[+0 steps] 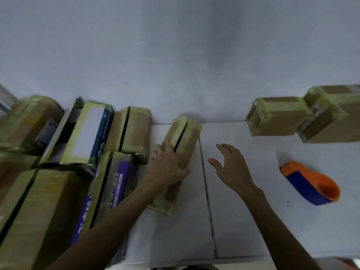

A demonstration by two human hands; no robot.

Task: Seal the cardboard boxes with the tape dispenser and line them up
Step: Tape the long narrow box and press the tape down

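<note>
Pile of boxes (pixel 48 201) at 9 o'clock on the worktop (pixel 243 221), most with a dark open slit between the flaps, so we judge them unsealed.

Left grip (pixel 167 166) lies near centre, fingers spread fairly straight, pressing on top of the narrow box (pixel 185 137), thumb across its near part. That box points toward 1 o'clock and its top slit gapes. It's the task's thing right now, just left of the worktop seam (pixel 206 182).

Right grip (pixel 231 168) hovers just right of the seam, fingers spread, holding nothing and touching nothing. Tape dispenser (pixel 309 184), orange and blue, lies at 3 o'clock, well apart from both grips.

Step in hand, as we judge it: steady the narrow box for taping. To do it well, keep the left palm pressing both flaps so the slit closes. Turn the box square, send the right grip to 3 o'clock for the dispenser, then run tape straight along the slit and over both ends.

Counts:
- pile: about six boxes, blurred, so not certain
- narrow box: one
- grips: two
- dispenser: one
- taped boxes (pixel 276 117) at 2 o'clock, against the wall: two, maybe three, since they overlap
</note>
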